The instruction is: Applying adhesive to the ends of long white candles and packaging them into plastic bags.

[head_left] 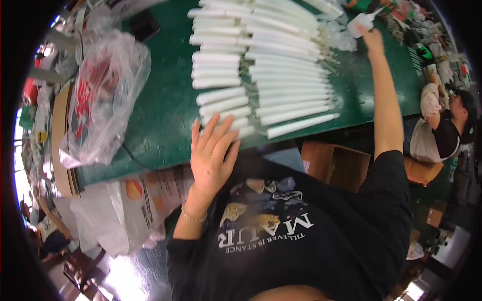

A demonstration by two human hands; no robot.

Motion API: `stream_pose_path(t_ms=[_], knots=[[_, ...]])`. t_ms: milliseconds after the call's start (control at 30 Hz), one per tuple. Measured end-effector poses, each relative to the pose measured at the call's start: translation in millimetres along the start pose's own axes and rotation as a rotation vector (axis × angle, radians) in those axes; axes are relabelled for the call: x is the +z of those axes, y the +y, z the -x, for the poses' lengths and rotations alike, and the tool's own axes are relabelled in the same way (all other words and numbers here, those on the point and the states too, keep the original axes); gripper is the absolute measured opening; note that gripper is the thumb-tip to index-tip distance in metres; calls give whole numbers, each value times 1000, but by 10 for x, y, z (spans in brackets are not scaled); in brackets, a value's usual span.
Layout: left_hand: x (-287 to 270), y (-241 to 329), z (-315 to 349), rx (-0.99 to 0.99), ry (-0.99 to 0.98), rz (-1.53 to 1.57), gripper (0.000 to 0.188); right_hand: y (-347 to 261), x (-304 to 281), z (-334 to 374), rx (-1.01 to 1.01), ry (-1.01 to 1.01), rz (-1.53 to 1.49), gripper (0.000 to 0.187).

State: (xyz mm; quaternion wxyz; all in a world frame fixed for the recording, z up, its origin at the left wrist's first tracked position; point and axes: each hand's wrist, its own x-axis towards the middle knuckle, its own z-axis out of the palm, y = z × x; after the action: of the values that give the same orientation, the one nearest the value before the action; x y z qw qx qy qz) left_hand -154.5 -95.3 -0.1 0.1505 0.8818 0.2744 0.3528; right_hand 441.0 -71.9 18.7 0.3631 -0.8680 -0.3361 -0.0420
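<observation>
My left hand (213, 153) lies palm down with its fingers spread over the near ends of a column of short white tubes (217, 70). Beside that column runs a row of longer, candle-like white sticks (291, 90) with narrow right-hand tips. Thin greenish strands, perhaps wires, show between the two rows. Farther off, at the end of my outstretched right arm, my right hand (372, 41) grips a small white squeeze bottle (358, 25) with a thin spout. Its fingers are partly hidden by distance and blur.
A clear plastic bag (110, 90) with red print lies on the green table (168, 100) at left. Crumpled clear plastic (341, 37) sits near the bottle. Below the table edge stand a cardboard box (334, 163) and white sacks (118, 213). Another person (442, 123) works at the right.
</observation>
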Motion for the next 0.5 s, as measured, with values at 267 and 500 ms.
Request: stream_pose_path(t_ms=[267, 500], knots=[[14, -15, 88, -78, 55, -5, 31, -1764, -398, 3043, -855, -455, -218, 21], [-95, 42, 46, 56, 20, -114, 28, -1633, -97, 3579, -940, -276, -80, 33]])
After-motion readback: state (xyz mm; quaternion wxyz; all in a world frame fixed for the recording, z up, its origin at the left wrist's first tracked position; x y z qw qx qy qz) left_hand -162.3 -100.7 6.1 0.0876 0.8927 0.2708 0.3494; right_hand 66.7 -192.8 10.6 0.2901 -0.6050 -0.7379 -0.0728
